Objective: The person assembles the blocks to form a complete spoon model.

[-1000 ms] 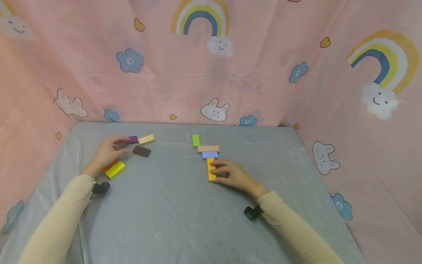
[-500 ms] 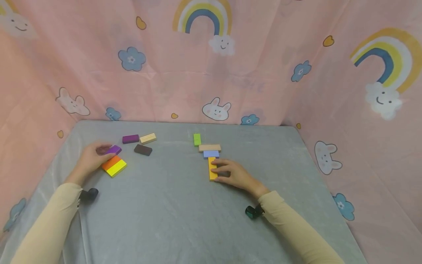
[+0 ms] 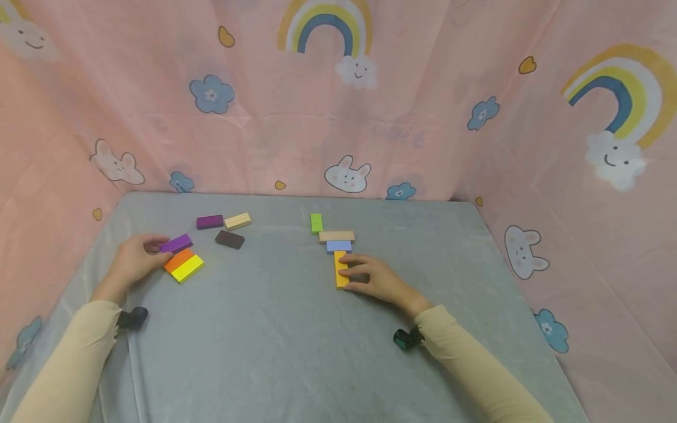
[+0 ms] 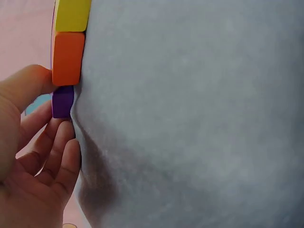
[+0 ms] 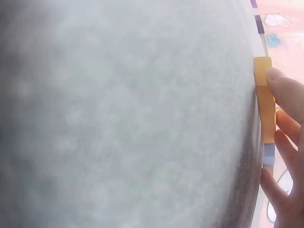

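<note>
The left arm (image 3: 71,355) slants up from the lower left, sleeved to the wrist; its left hand (image 3: 132,261) pinches, the thumb (image 4: 31,83) set apart from the bent fingers (image 4: 71,159). The right arm (image 3: 471,364), likewise sleeved, comes in from the lower right; the right hand (image 3: 378,283) points leftward, its fingers bent and spread, gripping with the right thumb (image 5: 287,92).

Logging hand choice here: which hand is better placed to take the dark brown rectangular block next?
Probably the left hand: it is nearer the dark brown block, though it holds a bright purple rectangular block; the right hand touches an amber rectangular block farther away.
</note>
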`<state>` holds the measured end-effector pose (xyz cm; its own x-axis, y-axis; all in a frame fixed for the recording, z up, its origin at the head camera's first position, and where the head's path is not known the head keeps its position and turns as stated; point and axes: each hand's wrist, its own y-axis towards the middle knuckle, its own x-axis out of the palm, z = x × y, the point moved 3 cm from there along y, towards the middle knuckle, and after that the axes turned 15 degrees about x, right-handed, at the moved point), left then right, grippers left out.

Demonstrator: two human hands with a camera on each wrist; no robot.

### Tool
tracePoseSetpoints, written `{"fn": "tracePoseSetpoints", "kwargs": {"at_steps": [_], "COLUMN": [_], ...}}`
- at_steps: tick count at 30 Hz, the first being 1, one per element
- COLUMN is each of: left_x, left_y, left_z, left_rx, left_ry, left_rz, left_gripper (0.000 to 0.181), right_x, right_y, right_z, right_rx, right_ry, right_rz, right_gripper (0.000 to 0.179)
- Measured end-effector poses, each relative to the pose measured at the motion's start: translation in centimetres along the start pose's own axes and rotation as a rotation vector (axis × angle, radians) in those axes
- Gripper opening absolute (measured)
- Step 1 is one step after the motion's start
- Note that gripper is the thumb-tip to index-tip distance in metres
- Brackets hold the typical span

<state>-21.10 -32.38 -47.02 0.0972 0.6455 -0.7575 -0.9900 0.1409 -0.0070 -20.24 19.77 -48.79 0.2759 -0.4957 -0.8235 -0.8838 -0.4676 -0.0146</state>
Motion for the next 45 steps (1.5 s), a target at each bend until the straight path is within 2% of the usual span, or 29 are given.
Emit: {"fn": "tracePoseSetpoints", "kwargs": {"at_steps": [7,11,16,20,24,31,40,45], "left_x": [-0.1,-0.4,-0.3,0.3,1.2,3.5,7.8,10.7], "left_y": [0.1,0.2,1.0,2.1,3.5,6.7,10.7,12.3], "left_z": [0.0,0.7,2.4,4.2,6.5,10.2,14.4,16.3], "left_rx": [0.03,0.052,0.096,0.111,0.181,0.32,0.419,0.45], "left_ry": [0.023,0.01,0.017,-0.004,-0.013,-0.016,-0.123,-0.137], "left_rz": [0.043,0.053,0.09,0.1,0.092,0.065,0.037,-0.006], "left_gripper": [0.053,0.054,0.054,0.053,0.05,0.044,0.039,0.04], "right_x": [0.0,0.0,0.0,-0.1,-0.2,0.0,-0.1,-0.1], "right_y": [0.1,0.1,0.1,0.0,0.0,0.0,0.0,0.0], "right_z": [0.1,0.0,0.0,0.0,0.0,0.1,-0.2,-0.2], "right_rx": [0.006,-0.004,-0.01,0.002,0.013,0.01,0.017,0.008], "right_ry": [-0.009,-0.004,0.001,0.003,-0.004,-0.024,-0.014,-0.003], "right_rz": [-0.006,0.0,0.004,-0.004,-0.006,-0.002,-0.011,-0.007], "right_gripper": [0.038,0.038,0.038,0.038,0.038,0.038,0.039,0.038]}}
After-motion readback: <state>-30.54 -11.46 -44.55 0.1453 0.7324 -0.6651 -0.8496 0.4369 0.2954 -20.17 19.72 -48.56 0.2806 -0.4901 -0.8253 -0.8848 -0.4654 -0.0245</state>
